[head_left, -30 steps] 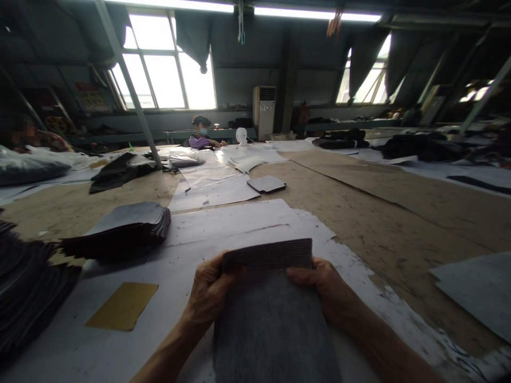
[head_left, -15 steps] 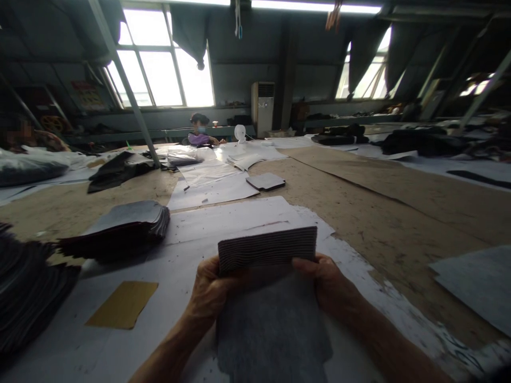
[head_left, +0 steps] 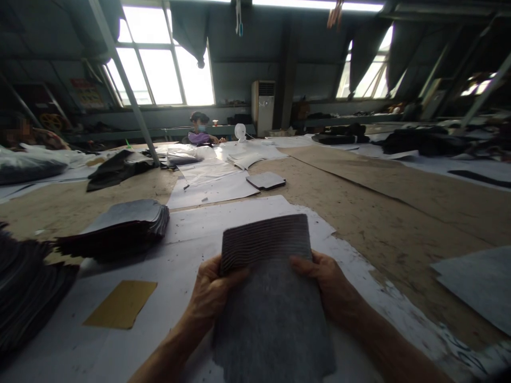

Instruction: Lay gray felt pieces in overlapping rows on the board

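Observation:
Between my two hands is a stack of dark grey fabric pieces, its layered far edge fanned into thin steps. My left hand grips the left side, thumb on top and fingers underneath out of sight. On the right side, my right hand holds it the same way, the thumb pressed on the top piece. The near end of the stack runs down to the bottom of the view. White paper lies on the table beneath it. A yellow-brown card rests on that paper, left of my left hand.
Two piles of cut fabric, a grey-topped one and a taller dark one, stand at the left. A small grey stack sits farther off. A grey sheet lies right. Across the table is a person in purple near a white fan.
The far edge of the stack in my hands has tilted and fanned out more, with its layers spread into wider steps. Both hands keep their grip at nearly the same place.

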Demonstrator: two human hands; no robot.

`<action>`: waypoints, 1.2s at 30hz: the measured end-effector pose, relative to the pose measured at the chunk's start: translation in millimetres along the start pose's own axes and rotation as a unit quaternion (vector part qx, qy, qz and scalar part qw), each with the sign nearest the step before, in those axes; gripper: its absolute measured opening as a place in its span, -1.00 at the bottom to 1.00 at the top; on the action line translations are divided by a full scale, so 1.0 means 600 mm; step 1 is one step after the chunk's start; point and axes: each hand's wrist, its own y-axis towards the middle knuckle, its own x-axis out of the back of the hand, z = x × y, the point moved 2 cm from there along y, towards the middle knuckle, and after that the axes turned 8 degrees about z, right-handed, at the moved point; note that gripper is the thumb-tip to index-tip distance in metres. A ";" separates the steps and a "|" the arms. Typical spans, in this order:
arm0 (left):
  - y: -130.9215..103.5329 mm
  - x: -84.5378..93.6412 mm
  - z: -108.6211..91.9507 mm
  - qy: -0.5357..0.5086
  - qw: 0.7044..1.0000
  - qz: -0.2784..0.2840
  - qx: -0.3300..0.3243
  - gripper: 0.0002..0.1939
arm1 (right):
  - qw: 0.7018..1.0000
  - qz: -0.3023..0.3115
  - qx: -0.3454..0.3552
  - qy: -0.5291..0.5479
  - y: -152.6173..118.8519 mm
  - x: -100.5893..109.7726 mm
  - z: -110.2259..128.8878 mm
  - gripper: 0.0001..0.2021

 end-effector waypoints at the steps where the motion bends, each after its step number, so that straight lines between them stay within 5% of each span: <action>1: 0.000 0.001 -0.002 0.034 0.999 0.003 -0.031 -0.82 | 1.000 -0.003 0.002 0.002 -0.002 0.000 0.000 -0.71; 4: -0.001 0.001 -0.004 0.007 0.999 0.010 -0.036 -0.85 | 0.977 -0.070 0.126 -0.157 -0.011 0.002 0.005 -0.76; 8: 0.000 -0.007 0.003 -0.173 0.978 0.076 0.086 -0.73 | 0.877 -0.088 0.287 -0.375 -0.023 -0.005 0.013 -0.81; 11: 0.000 -0.007 0.004 -0.150 0.983 0.055 0.087 -0.75 | 0.927 -0.081 0.197 -0.308 -0.015 -0.003 0.013 -0.78; 14: -0.002 -0.002 -0.001 -0.024 1.000 0.008 0.009 -0.81 | 0.994 -0.038 0.062 -0.086 -0.003 0.000 0.008 -0.68; 16: -0.005 -0.002 -0.009 0.058 0.997 0.014 -0.056 -0.83 | 1.000 -0.011 0.025 0.014 0.001 0.000 0.004 -0.66; 19: -0.007 -0.002 -0.015 0.099 0.989 0.026 -0.103 -0.82 | 0.998 -0.040 0.044 -0.003 0.001 0.004 -0.002 -0.70; 23: -0.001 -0.002 -0.005 -0.037 0.999 0.015 0.002 -0.79 | 0.962 -0.136 0.148 -0.187 -0.005 0.010 0.001 -0.74; 27: 0.002 -0.007 -0.003 -0.083 0.993 -0.018 0.076 -0.63 | 0.977 -0.098 0.086 -0.171 -0.003 0.006 0.005 -0.65; 32: -0.002 -0.005 -0.017 0.100 0.992 -0.067 0.038 -0.62 | 0.971 -0.086 0.079 -0.209 0.000 -0.004 0.013 -0.56; 34: -0.003 -0.002 -0.019 0.287 0.951 -0.090 0.064 -0.70 | 0.931 -0.117 0.056 -0.340 0.001 -0.006 0.010 -0.54; 36: -0.003 0.000 -0.017 0.443 0.882 -0.118 0.105 -0.73 | 0.859 -0.154 0.047 -0.485 0.002 -0.006 0.006 -0.51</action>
